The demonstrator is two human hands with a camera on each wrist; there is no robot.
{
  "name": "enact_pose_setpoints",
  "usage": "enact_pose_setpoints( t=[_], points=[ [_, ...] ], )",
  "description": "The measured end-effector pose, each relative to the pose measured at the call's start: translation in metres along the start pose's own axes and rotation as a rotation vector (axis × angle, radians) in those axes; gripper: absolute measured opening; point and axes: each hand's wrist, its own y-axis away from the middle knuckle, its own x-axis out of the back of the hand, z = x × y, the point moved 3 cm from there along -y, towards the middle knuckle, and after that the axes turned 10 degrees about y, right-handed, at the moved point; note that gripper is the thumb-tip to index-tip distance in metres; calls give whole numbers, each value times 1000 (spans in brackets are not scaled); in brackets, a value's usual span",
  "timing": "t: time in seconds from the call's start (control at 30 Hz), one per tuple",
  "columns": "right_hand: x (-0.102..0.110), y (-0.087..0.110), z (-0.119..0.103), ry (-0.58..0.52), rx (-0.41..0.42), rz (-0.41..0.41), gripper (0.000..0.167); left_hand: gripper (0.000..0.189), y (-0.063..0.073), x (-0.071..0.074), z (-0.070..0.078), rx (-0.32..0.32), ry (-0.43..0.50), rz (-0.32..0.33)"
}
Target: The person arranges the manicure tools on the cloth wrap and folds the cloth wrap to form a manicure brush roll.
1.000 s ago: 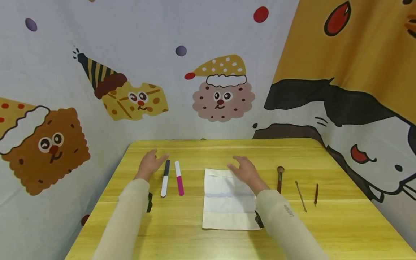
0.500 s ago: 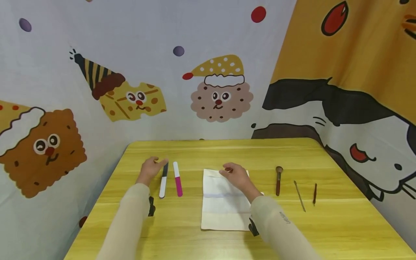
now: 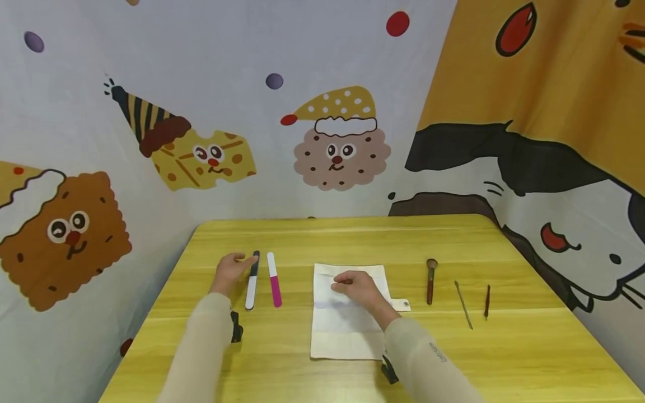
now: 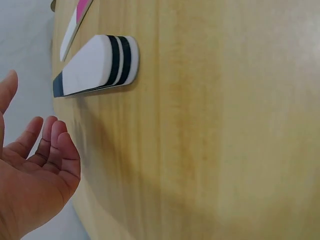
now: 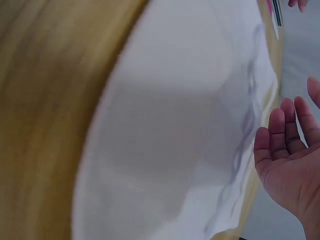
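My left hand (image 3: 229,273) is beside the far, dark end of a black-and-white nail file (image 3: 251,288), its thumb over or near that end. In the left wrist view, the file's (image 4: 90,65) near end looks thick, with black and white layers, and the loosely bent fingers hold nothing. To its right lies a pink-and-white nail file (image 3: 274,282). Above a pale cloth pouch (image 3: 347,338), spread flat, my right hand (image 3: 359,288) hovers with relaxed fingers. No object shows in its palm in the right wrist view.
Right of the pouch lie a brush with a brown handle (image 3: 430,282), a thin metal tool (image 3: 463,305) and a short, dark red tool (image 3: 487,302). A snap tab (image 3: 401,305) sticks out from the pouch's right side. A printed curtain (image 3: 282,33) hangs behind the wooden table (image 3: 282,364).
My right hand has moved left and nearer over the pouch, its fingers bending more, and the snap tab now shows. The left hand has come slightly nearer beside the black-and-white file.
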Motion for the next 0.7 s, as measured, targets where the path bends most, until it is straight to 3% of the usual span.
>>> enact_pose_setpoints(
  t=[0.23, 0.5, 0.7],
  points=[
    [-12, 4, 12, 20, 38, -51, 19, 70, -7, 0, -15, 30, 26, -2],
    [-16, 8, 18, 43, 60, -87, 18, 62, -3, -3, -14, 9, 27, -6],
    [-15, 12, 20, 32, 74, -107, 20, 58, -7, -6, -22, 5, 22, 9]
  ],
)
